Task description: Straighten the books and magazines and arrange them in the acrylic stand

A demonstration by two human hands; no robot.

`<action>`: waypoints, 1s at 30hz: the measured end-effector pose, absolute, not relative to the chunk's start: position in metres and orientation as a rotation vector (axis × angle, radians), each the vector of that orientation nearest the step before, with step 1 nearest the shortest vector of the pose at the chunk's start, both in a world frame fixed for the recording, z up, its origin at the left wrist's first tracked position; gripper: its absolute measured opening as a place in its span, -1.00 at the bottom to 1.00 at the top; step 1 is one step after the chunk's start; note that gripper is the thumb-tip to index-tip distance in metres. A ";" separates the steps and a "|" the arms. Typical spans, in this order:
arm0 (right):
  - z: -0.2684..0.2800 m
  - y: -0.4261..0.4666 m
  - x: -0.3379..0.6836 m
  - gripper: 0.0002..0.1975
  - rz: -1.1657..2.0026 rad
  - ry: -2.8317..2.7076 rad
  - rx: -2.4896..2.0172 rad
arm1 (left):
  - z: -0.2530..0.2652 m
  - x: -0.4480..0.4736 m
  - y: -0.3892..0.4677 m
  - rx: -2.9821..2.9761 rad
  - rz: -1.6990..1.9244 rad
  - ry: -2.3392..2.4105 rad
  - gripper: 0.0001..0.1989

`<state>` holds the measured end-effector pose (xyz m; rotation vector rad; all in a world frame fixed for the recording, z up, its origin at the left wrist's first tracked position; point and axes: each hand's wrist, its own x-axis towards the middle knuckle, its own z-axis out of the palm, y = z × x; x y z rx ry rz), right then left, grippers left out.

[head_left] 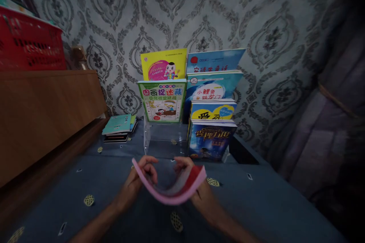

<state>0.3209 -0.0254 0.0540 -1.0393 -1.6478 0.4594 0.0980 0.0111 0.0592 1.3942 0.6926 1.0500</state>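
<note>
A thin book (168, 199) with pink page edges is bent into a U between my two hands, above the dark cloth. My left hand (144, 172) grips its left side, and my right hand (188, 171) grips its right side, fingers curled over the top. Part of the inner face looks red and grey, blurred. Just beyond stands a clear tiered book rack (165, 148). Its left column holds a green picture book (164, 102) and a yellow book (164, 62) behind it. Several books, with a dark blue book (211, 142) foremost, fill the right column.
A low stack of books (119, 125) lies left of the rack. A wooden cabinet (48, 114) with a red basket (31, 41) on top stands at the left. Patterned wallpaper (171, 11) backs the scene, and a tied curtain (316, 121) hangs at right.
</note>
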 end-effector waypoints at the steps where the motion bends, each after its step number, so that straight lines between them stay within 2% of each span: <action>1: 0.061 -0.021 0.321 -0.61 0.466 -1.642 -1.020 | 0.066 0.101 0.016 1.401 1.134 0.711 -0.63; 3: 0.074 -0.013 0.321 -0.64 0.473 -1.610 -1.039 | 0.077 0.107 0.027 1.383 1.339 0.790 -0.65; 6: 0.088 -0.003 0.318 -0.65 0.524 -1.559 -1.082 | 0.087 0.115 0.042 1.300 1.549 0.861 -0.58; 9: 0.097 0.005 0.313 -0.50 0.542 -1.531 -1.089 | 0.093 0.121 0.052 1.314 1.595 0.802 -0.48; 12: 0.113 0.014 0.310 -0.43 0.514 -1.551 -1.048 | 0.110 0.126 0.064 1.416 1.660 0.725 -0.47; 16: 0.157 0.033 0.312 -0.50 0.336 -1.614 -0.950 | 0.156 0.131 0.096 1.575 1.787 0.579 -0.47; 22: 0.223 0.078 0.322 -0.46 0.027 -1.659 -0.819 | 0.226 0.134 0.150 1.792 1.907 0.394 -0.38; 26: 0.233 0.102 0.328 -0.45 -0.135 -1.661 -0.849 | 0.242 0.138 0.169 1.801 1.909 0.304 -0.39; 30: 0.226 0.113 0.330 -0.43 -0.144 -1.651 -0.841 | 0.239 0.141 0.181 1.777 1.891 0.243 -0.42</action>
